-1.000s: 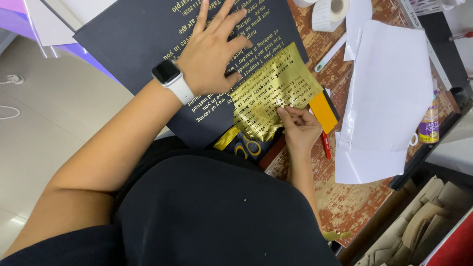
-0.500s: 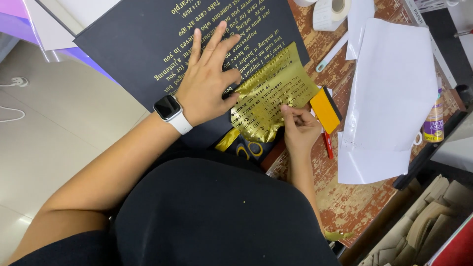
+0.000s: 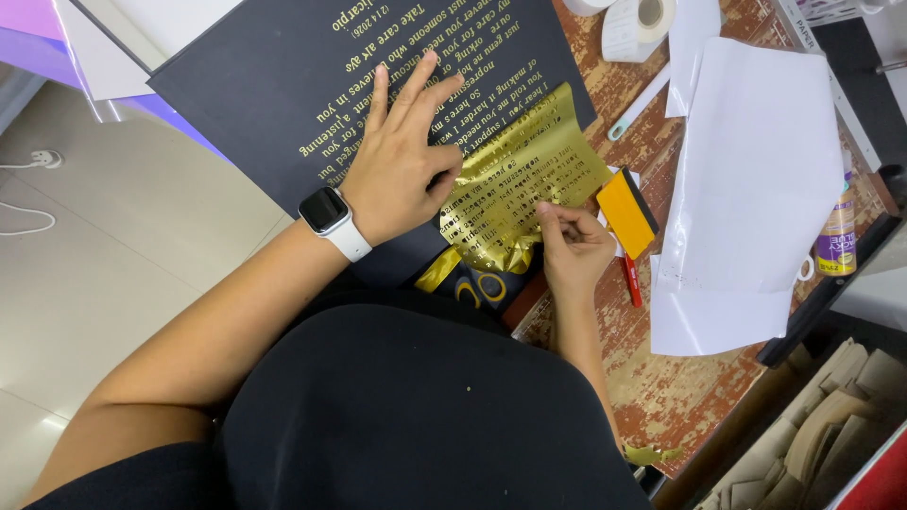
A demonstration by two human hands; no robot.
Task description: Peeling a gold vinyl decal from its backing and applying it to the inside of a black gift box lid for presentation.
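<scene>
I'm sliding my left hand (image 3: 402,165) further up the black board (image 3: 255,94), fingers spread flat on it, while my right hand (image 3: 572,241) is pinching the gold foil sheet (image 3: 520,179), now peeling back from the lettering

Gold foil sheet (image 3: 524,179), black card (image 3: 283,85) with gold lettering, orange squeegee (image 3: 625,212), white watch (image 3: 329,219)
</scene>
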